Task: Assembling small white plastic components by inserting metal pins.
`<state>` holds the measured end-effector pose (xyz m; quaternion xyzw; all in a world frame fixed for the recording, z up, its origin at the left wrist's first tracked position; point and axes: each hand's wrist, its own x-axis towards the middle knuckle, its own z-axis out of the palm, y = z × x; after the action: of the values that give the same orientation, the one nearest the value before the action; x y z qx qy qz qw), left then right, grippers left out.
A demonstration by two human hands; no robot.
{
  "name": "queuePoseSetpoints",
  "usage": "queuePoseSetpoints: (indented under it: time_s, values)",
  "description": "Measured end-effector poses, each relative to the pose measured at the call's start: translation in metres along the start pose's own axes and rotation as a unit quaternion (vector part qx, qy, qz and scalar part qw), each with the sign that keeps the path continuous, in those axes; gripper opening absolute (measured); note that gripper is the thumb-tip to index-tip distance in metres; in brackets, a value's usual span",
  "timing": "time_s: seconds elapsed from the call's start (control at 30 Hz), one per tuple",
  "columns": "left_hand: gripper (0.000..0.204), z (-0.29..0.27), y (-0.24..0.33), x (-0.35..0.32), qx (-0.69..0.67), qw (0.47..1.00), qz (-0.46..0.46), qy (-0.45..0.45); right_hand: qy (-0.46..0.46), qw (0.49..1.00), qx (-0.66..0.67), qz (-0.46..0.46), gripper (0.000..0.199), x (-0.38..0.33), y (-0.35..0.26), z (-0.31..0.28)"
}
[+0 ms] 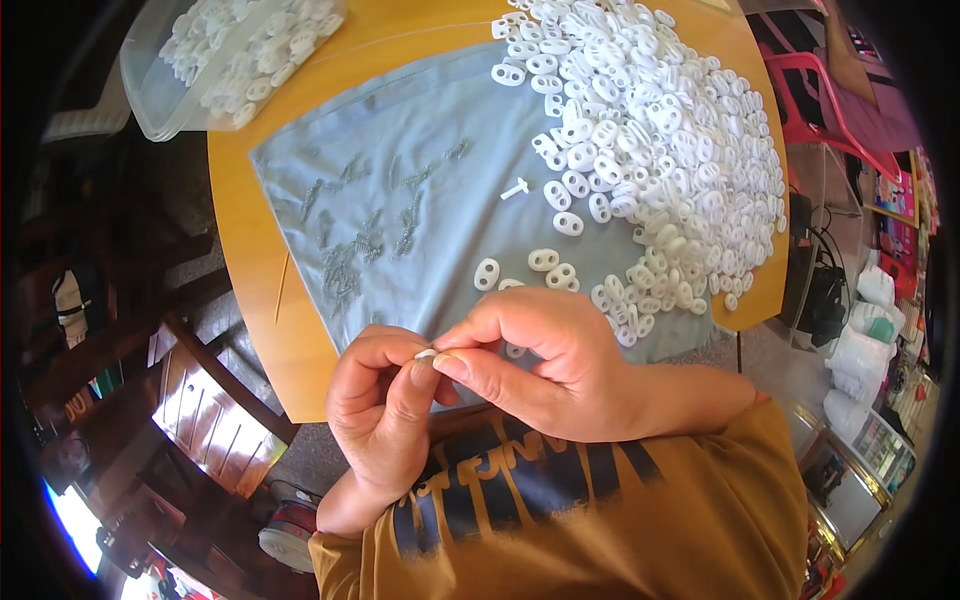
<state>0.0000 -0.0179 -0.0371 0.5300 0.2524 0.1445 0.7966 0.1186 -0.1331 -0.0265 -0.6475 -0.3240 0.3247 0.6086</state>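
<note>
Close to my body, my left hand [388,400] and my right hand [555,365] meet at the fingertips. Both pinch a small white plastic piece [427,353], mostly covered by the fingers, so its exact kind is hidden. Just beyond my hands lie a few loose white oval two-hole cord-lock pieces [487,274] on a grey-blue cloth [465,130]. To the left on the cloth are scattered small metal springs [343,270]. A white T-shaped plastic part [515,188] rests near the cloth's middle. A large heap of white two-hole pieces [670,130] spreads over the right side.
A clear plastic tub [160,105] of white pieces stands at the far left of the yellow table [240,190]. A thin wooden stick [281,285] lies by the left table edge. On the right are a red chair [835,105] and part of another person [880,110].
</note>
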Motion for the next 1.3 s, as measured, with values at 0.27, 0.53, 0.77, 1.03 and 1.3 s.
queuePoseSetpoints:
  time_s: [0.27, 0.53, 0.77, 1.03, 1.3]
  values:
    - [0.007, 0.003, -0.004, -0.003, -0.065, 0.998, 0.018, -0.009, 0.078, 0.906, -0.384, -0.161, 0.01, 0.005, -0.001, -0.045]
    - [0.008, 0.002, -0.004, -0.006, -0.097, 0.995, -0.001, -0.008, 0.083, 0.829, -0.523, -0.182, 0.015, 0.023, 0.013, -0.08]
    - [0.007, 0.002, -0.001, -0.008, -0.107, 0.994, -0.023, 0.012, -0.03, 0.812, -0.558, -0.167, 0.019, 0.027, 0.006, -0.081]
    - [0.008, 0.0, 0.001, -0.007, -0.115, 0.993, -0.025, -0.002, -0.02, 0.863, -0.472, -0.18, 0.016, 0.027, -0.001, -0.072]
    - [0.008, 0.004, 0.017, -0.001, -0.157, 0.987, -0.025, -0.017, -0.019, 0.993, 0.104, 0.048, 0.015, 0.012, -0.018, -0.036]
